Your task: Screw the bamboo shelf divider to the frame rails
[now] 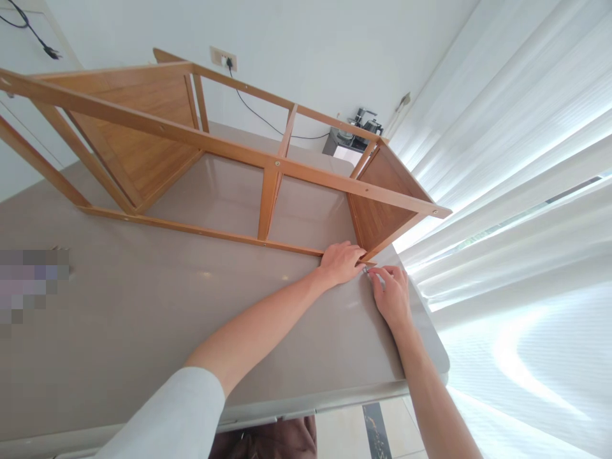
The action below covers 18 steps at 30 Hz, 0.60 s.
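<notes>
A wooden shelf frame lies on its side on the table, with slim rails, a middle crossbar and a solid panel toward each end. My left hand is curled over its lower front rail near the right corner. Just right of that corner, my right hand pinches a small, thin metal piece against the end of the rail. The fingers partly cover this piece, and its exact kind is too small to tell. Small round fasteners show along the rails.
The grey-brown table has its rounded right edge close to my right forearm. White curtains hang beyond that edge. At the back stands a kettle set, its cord running to a wall socket. A blurred patch covers the left side.
</notes>
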Motion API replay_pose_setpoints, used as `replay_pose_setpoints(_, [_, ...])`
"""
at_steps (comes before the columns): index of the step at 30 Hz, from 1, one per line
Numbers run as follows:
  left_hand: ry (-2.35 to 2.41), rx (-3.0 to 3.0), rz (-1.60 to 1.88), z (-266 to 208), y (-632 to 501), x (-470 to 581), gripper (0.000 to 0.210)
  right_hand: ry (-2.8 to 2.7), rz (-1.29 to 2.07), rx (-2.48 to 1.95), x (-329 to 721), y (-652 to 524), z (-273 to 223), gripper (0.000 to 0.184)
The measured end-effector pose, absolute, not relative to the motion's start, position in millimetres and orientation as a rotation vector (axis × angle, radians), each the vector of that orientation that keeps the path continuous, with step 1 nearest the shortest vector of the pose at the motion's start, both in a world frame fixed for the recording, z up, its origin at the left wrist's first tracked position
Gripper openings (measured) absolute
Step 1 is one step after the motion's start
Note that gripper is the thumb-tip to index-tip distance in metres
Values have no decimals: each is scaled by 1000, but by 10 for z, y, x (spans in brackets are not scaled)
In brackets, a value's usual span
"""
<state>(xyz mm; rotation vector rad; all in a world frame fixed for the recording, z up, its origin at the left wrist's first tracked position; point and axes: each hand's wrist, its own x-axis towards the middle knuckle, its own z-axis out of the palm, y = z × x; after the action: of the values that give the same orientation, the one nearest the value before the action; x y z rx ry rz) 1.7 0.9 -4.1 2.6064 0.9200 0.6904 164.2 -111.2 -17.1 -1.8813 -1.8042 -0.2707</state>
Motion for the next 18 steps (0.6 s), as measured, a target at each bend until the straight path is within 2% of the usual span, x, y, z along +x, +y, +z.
replay_pose_setpoints(18, [925,2595,712,-20,-7,8,18,-2015,-721,-1920,1477,-1109,-56,29])
